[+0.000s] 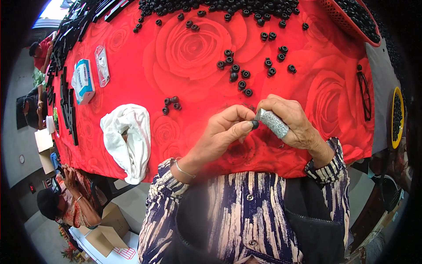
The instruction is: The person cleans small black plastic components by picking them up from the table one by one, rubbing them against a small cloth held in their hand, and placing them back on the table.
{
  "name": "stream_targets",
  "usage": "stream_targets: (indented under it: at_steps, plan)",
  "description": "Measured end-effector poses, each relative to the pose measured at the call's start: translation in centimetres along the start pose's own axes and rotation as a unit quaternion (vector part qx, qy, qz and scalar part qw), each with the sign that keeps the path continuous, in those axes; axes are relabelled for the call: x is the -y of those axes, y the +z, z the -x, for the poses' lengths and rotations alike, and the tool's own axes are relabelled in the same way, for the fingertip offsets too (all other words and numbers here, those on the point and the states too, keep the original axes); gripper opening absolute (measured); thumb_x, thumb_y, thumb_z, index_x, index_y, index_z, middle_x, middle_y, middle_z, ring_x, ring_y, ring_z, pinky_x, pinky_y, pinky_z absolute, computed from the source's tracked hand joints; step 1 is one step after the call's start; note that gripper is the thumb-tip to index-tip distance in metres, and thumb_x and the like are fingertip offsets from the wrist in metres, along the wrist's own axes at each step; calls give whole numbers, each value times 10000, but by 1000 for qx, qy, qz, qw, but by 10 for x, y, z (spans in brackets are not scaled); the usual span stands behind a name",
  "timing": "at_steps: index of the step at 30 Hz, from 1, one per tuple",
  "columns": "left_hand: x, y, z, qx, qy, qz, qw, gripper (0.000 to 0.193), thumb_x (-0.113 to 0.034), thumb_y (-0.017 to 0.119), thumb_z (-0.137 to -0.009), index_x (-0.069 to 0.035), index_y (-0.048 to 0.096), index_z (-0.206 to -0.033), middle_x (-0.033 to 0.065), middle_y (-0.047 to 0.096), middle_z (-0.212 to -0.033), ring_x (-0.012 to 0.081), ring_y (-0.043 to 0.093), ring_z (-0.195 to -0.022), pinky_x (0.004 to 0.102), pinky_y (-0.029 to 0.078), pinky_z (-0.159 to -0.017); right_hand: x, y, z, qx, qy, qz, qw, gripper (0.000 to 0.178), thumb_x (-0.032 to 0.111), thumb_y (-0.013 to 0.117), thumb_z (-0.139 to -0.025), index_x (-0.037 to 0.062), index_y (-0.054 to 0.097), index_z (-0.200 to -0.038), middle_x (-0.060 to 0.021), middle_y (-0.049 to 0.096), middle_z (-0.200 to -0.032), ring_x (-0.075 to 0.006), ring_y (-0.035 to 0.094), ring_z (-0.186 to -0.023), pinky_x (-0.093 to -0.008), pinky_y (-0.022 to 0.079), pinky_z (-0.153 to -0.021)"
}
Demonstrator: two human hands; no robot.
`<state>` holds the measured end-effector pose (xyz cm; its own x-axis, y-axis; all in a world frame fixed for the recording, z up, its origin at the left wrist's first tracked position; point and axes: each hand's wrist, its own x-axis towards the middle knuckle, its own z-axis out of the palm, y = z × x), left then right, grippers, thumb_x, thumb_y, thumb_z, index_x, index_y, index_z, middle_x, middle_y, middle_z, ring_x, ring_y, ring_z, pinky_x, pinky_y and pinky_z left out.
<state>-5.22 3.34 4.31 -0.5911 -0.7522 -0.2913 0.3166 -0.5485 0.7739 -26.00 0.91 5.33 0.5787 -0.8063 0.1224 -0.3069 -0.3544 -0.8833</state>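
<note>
Red rose-printed cloth covers the worktop before me, smooth-looking and sprinkled with dark crumbs near the person's hands. The left hand has its thumb and forefinger pinched narrow on a small black piece, held in front of the body, while the right hand has its fingers wrapped round a stubby tool, its fat handle bound in speckled silver-grey stuff. Its short blade points at the piece, though whether the edge touches I can't tell. Looks like trimming to me; I'd keep the pinch firm, the left thumb out of the cutting line, and take light strokes, turning the piece between them, since something that small and rounded could roll or slip. Loose black pieces lie farther out, squat and knobbly with ringed, hollow-looking ends, probably moulded plastic, below a dense heap of the same. More fill a red basket with a perforated wall. Off to the left slumps a white cloth, soft and creased, gathered into a loose loop.
</note>
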Motion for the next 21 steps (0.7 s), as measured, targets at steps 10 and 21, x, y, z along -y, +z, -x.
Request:
stream_targets:
  at_steps: [10,21]
  plan:
    - [2,-2,0,11,-4,17,1000,211,-192,504,-941,-7,504,-1043,25,538,-871,55,507,-713,191,434,-614,-2,0,-1,-1,-19,3,1000,206,139,602,-774,15,541,-927,-126,528,-758,-317,568,-674,-377,437,-569]
    - [5,-1,-2,22,-42,157,986,183,-151,516,-931,-7,514,-1044,33,538,-847,74,522,-675,208,444,-562,-8,2,-1,0,-25,-29,999,179,143,598,-796,18,548,-914,-121,539,-752,-309,579,-673,-373,442,-564]
